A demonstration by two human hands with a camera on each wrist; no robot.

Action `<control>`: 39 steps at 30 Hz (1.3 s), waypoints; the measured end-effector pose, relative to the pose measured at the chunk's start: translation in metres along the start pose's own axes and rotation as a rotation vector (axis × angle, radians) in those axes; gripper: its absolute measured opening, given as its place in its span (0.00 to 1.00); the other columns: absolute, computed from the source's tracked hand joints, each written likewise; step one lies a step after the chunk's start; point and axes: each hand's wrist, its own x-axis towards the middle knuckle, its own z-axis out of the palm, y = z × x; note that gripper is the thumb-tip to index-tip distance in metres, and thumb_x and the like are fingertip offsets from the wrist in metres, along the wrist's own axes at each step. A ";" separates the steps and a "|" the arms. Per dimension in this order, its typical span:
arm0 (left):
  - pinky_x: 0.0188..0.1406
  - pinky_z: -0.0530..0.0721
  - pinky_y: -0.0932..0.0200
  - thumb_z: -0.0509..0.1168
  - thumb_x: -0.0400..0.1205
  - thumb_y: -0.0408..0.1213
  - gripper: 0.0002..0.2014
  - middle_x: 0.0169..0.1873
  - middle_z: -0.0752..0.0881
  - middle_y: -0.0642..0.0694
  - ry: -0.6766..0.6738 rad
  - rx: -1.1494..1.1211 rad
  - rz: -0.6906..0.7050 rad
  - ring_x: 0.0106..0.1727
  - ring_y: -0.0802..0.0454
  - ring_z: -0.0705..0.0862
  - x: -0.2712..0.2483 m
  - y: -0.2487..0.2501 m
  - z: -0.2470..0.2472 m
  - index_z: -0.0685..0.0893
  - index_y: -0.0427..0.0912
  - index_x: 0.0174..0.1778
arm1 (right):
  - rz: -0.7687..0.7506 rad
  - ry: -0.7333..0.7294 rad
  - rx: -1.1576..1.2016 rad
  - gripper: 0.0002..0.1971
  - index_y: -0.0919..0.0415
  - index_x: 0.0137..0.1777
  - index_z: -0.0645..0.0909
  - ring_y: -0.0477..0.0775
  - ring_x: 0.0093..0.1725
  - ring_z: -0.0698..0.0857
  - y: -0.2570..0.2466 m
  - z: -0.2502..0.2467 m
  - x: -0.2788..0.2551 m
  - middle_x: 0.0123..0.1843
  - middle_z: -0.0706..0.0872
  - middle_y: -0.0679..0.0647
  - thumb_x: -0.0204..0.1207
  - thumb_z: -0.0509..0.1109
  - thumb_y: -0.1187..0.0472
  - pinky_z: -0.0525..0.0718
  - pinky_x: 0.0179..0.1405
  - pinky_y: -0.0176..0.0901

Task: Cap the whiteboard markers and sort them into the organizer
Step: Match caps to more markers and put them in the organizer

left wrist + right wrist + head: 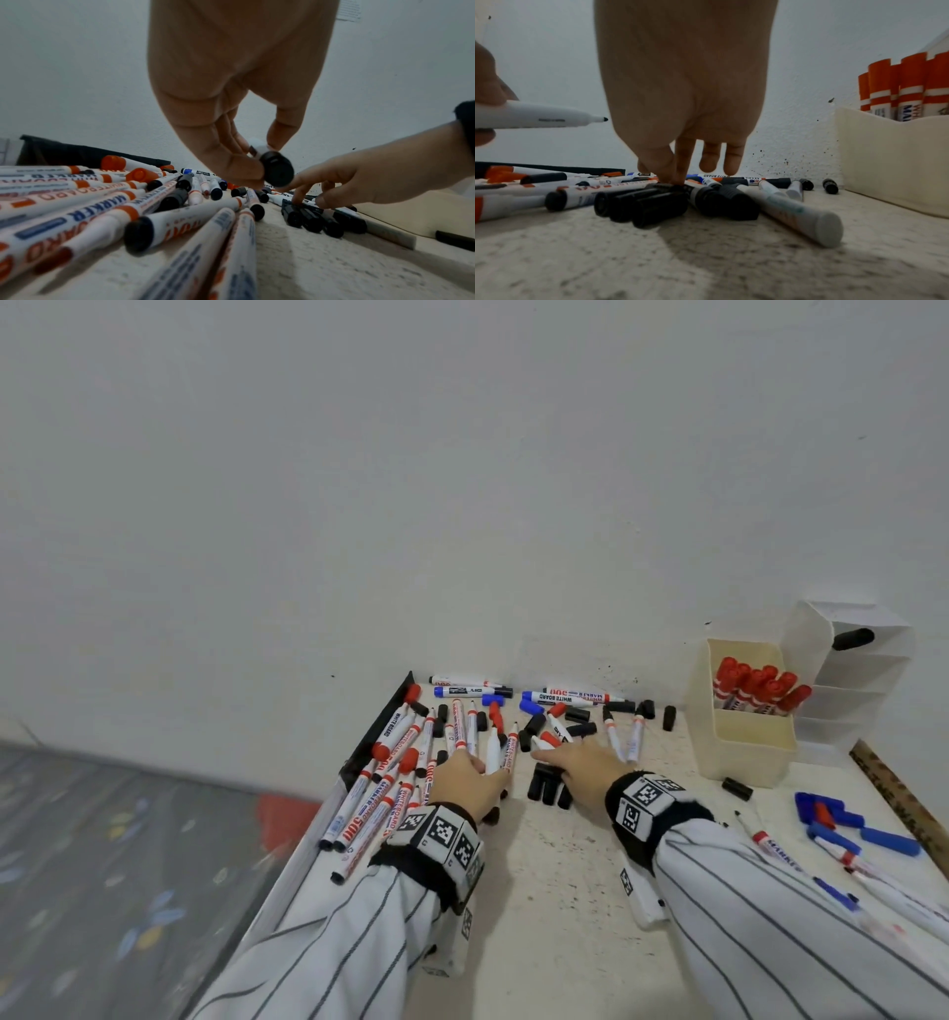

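Note:
Many uncapped whiteboard markers (400, 762) and loose black caps (580, 729) lie scattered on the white table (554, 891). My left hand (480, 770) pinches one uncapped white marker (276, 172) by its rear end, lifted off the table, its black tip (605, 119) pointing right. My right hand (670, 181) reaches down to a row of black caps (548, 787), and its thumb and index finger pinch the far end of one cap (666, 186). The cream box (744, 752) holds several red-capped markers (760, 688).
A white tiered organizer (847, 670) stands behind the cream box, with a black piece (852, 639) in its top slot. Blue caps and markers (847, 824) and a wooden ruler (898, 793) lie at the right. A black strip (382, 721) borders the table's left edge.

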 end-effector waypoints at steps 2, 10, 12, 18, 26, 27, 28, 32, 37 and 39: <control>0.34 0.77 0.64 0.68 0.77 0.43 0.10 0.35 0.76 0.51 0.002 -0.023 -0.001 0.31 0.59 0.75 0.000 -0.003 -0.003 0.75 0.44 0.47 | -0.023 0.015 -0.062 0.33 0.38 0.78 0.60 0.58 0.74 0.69 0.001 0.005 0.005 0.78 0.68 0.51 0.80 0.58 0.71 0.71 0.72 0.54; 0.39 0.82 0.60 0.70 0.76 0.45 0.12 0.39 0.77 0.51 0.008 -0.036 0.016 0.38 0.55 0.78 0.001 -0.010 -0.007 0.74 0.45 0.46 | -0.024 0.077 -0.104 0.17 0.45 0.70 0.73 0.56 0.69 0.72 -0.007 0.001 0.012 0.72 0.74 0.52 0.83 0.60 0.58 0.72 0.64 0.50; 0.33 0.79 0.63 0.70 0.76 0.44 0.13 0.42 0.78 0.50 0.003 -0.011 0.021 0.35 0.56 0.78 0.000 -0.010 -0.007 0.74 0.45 0.48 | -0.024 0.097 -0.066 0.13 0.48 0.65 0.75 0.56 0.66 0.75 -0.008 0.000 0.012 0.68 0.76 0.52 0.82 0.61 0.59 0.74 0.61 0.49; 0.26 0.77 0.69 0.70 0.76 0.43 0.18 0.54 0.84 0.44 -0.036 0.025 0.024 0.34 0.60 0.79 -0.003 -0.012 -0.002 0.78 0.43 0.61 | -0.022 0.143 0.047 0.11 0.54 0.60 0.75 0.54 0.60 0.78 -0.008 -0.003 0.010 0.64 0.77 0.52 0.80 0.64 0.63 0.77 0.57 0.44; 0.32 0.84 0.64 0.71 0.75 0.39 0.14 0.46 0.81 0.48 -0.108 -0.032 0.029 0.30 0.59 0.80 -0.014 -0.008 0.007 0.77 0.45 0.54 | 0.042 0.439 0.401 0.16 0.60 0.70 0.74 0.54 0.64 0.77 0.002 -0.014 -0.003 0.67 0.71 0.57 0.82 0.60 0.64 0.71 0.70 0.42; 0.33 0.84 0.63 0.72 0.75 0.38 0.13 0.43 0.81 0.48 -0.117 -0.038 0.040 0.31 0.58 0.80 -0.015 -0.007 0.010 0.76 0.46 0.51 | 0.048 0.466 0.456 0.15 0.60 0.67 0.75 0.53 0.63 0.77 0.004 -0.017 -0.007 0.66 0.72 0.56 0.82 0.60 0.65 0.69 0.68 0.37; 0.36 0.84 0.61 0.72 0.74 0.37 0.12 0.40 0.80 0.49 -0.122 -0.040 0.054 0.32 0.56 0.80 -0.018 -0.006 0.013 0.76 0.46 0.48 | 0.055 0.490 0.498 0.14 0.60 0.66 0.76 0.51 0.61 0.76 0.007 -0.019 -0.011 0.64 0.72 0.55 0.82 0.59 0.66 0.64 0.62 0.28; 0.46 0.83 0.53 0.70 0.74 0.35 0.10 0.41 0.77 0.49 -0.152 -0.029 0.094 0.41 0.51 0.79 -0.027 0.000 0.029 0.75 0.48 0.44 | 0.133 0.568 0.685 0.10 0.54 0.58 0.77 0.43 0.43 0.74 0.015 -0.018 -0.021 0.53 0.79 0.49 0.81 0.58 0.65 0.60 0.56 0.39; 0.36 0.71 0.71 0.67 0.78 0.34 0.09 0.46 0.75 0.51 -0.134 0.001 0.231 0.41 0.59 0.74 -0.035 0.007 0.049 0.73 0.49 0.47 | 0.178 0.569 0.853 0.14 0.60 0.64 0.76 0.54 0.57 0.82 0.024 -0.011 -0.047 0.58 0.81 0.53 0.81 0.59 0.67 0.79 0.65 0.55; 0.29 0.70 0.73 0.66 0.79 0.34 0.09 0.41 0.74 0.55 -0.132 -0.012 0.281 0.37 0.65 0.72 -0.040 0.009 0.056 0.73 0.48 0.49 | 0.178 0.577 0.880 0.13 0.59 0.62 0.77 0.55 0.56 0.83 0.028 -0.006 -0.056 0.59 0.82 0.55 0.80 0.59 0.67 0.82 0.61 0.55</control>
